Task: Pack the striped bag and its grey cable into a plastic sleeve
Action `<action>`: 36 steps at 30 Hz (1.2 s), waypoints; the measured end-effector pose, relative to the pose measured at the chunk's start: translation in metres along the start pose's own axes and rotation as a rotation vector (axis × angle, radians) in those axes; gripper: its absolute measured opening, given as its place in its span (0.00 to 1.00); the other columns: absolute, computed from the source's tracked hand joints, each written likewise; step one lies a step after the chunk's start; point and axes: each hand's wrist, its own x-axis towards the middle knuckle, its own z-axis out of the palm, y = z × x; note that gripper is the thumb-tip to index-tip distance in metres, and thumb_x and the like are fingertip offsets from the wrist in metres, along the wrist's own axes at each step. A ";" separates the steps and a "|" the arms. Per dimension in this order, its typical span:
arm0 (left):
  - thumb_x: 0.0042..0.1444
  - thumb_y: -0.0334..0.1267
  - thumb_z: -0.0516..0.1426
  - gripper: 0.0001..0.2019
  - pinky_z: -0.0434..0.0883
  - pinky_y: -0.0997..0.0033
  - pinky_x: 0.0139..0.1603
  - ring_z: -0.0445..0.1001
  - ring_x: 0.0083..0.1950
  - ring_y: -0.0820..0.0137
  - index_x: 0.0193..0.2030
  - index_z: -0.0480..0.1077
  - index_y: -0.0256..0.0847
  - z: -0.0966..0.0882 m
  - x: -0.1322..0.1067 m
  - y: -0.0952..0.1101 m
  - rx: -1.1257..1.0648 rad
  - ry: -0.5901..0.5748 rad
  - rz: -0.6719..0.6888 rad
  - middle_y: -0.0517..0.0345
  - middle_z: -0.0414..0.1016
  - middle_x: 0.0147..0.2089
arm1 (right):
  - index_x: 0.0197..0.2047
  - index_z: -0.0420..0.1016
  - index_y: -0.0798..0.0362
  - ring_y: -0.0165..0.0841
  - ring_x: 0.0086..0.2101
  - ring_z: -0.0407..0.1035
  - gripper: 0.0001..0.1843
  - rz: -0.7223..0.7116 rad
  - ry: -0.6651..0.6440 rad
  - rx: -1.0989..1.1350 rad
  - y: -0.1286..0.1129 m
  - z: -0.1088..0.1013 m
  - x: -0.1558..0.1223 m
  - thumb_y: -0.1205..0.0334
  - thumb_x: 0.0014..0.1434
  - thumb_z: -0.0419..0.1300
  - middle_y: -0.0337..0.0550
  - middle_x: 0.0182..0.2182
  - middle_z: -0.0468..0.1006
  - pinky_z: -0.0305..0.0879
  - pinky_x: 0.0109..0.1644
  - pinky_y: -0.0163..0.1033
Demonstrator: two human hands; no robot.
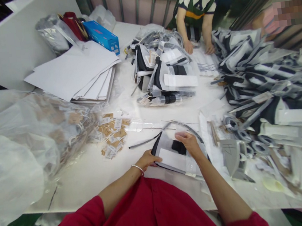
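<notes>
Both arms reach forward out of red sleeves (89, 217) and converge in front of the torso (152, 215). The left forearm (118, 186) slants inward, a pale bangle (138, 168) at its wrist; the left hand (147, 160) lies low, thumb extended, fingers mostly hidden. The right forearm (221, 181) angles up and leftward, the right hand (189, 143) farther forward with fingers bent inward

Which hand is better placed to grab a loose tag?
Probably the left hand: it holds the left end of the bag, nearer the tag pile; the right hand is farther off.
</notes>
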 end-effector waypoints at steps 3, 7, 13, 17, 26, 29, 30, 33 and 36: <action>0.30 0.33 0.67 0.25 0.74 0.69 0.27 0.76 0.32 0.64 0.42 0.74 0.31 0.001 0.000 0.001 0.013 0.002 -0.001 0.50 0.79 0.34 | 0.33 0.81 0.54 0.40 0.34 0.73 0.21 -0.057 0.035 -0.181 -0.009 0.001 -0.015 0.43 0.47 0.66 0.43 0.30 0.82 0.69 0.39 0.42; 0.29 0.33 0.68 0.26 0.74 0.69 0.27 0.76 0.33 0.63 0.42 0.74 0.32 0.001 0.000 0.000 0.012 0.000 0.003 0.51 0.79 0.35 | 0.33 0.83 0.53 0.39 0.33 0.74 0.21 -0.188 0.007 -0.325 -0.014 0.005 -0.034 0.42 0.53 0.62 0.39 0.28 0.82 0.69 0.37 0.39; 0.31 0.34 0.67 0.26 0.74 0.69 0.27 0.76 0.32 0.63 0.43 0.74 0.32 0.001 0.002 -0.001 0.038 0.001 0.010 0.48 0.79 0.36 | 0.41 0.83 0.47 0.40 0.42 0.77 0.14 -0.507 -0.072 -0.414 0.006 0.006 -0.065 0.50 0.60 0.60 0.41 0.40 0.83 0.73 0.52 0.47; 0.32 0.35 0.69 0.26 0.74 0.68 0.29 0.76 0.33 0.63 0.43 0.75 0.32 0.000 0.004 -0.002 0.048 -0.006 0.024 0.48 0.79 0.37 | 0.49 0.79 0.48 0.39 0.49 0.75 0.14 -0.707 -0.074 -0.569 0.044 0.017 -0.089 0.58 0.66 0.55 0.44 0.48 0.81 0.68 0.61 0.51; 0.36 0.36 0.70 0.28 0.74 0.65 0.39 0.76 0.39 0.60 0.46 0.72 0.28 0.003 0.006 -0.011 0.251 0.053 0.110 0.45 0.79 0.39 | 0.61 0.68 0.51 0.38 0.62 0.61 0.20 -0.845 -0.120 -0.833 0.094 0.027 -0.120 0.64 0.68 0.51 0.47 0.59 0.71 0.56 0.69 0.55; 0.37 0.37 0.72 0.39 0.71 0.55 0.52 0.73 0.53 0.49 0.56 0.66 0.28 0.007 -0.005 -0.007 0.613 0.195 0.305 0.35 0.74 0.52 | 0.64 0.65 0.52 0.39 0.63 0.59 0.22 -0.880 -0.133 -0.882 0.094 0.022 -0.124 0.65 0.68 0.51 0.49 0.61 0.69 0.53 0.69 0.56; 0.38 0.38 0.72 0.43 0.67 0.51 0.57 0.68 0.59 0.46 0.61 0.62 0.29 0.008 -0.008 -0.007 0.777 0.265 0.436 0.31 0.69 0.59 | 0.64 0.64 0.53 0.39 0.63 0.58 0.22 -0.899 -0.116 -0.896 0.095 0.022 -0.125 0.65 0.68 0.50 0.49 0.61 0.69 0.52 0.69 0.56; 0.49 0.36 0.67 0.41 0.57 0.44 0.67 0.52 0.71 0.47 0.68 0.55 0.38 0.008 -0.013 -0.011 1.173 0.284 0.941 0.36 0.51 0.72 | 0.63 0.64 0.55 0.39 0.63 0.59 0.22 -0.974 -0.055 -0.920 0.101 0.024 -0.124 0.66 0.67 0.51 0.51 0.60 0.70 0.53 0.69 0.55; 0.64 0.31 0.53 0.21 0.61 0.55 0.67 0.58 0.69 0.62 0.64 0.61 0.41 0.005 -0.008 -0.026 1.344 -0.064 1.344 0.46 0.61 0.68 | 0.62 0.65 0.56 0.40 0.62 0.60 0.21 -1.020 -0.025 -0.917 0.107 0.025 -0.123 0.67 0.67 0.51 0.53 0.59 0.71 0.56 0.68 0.54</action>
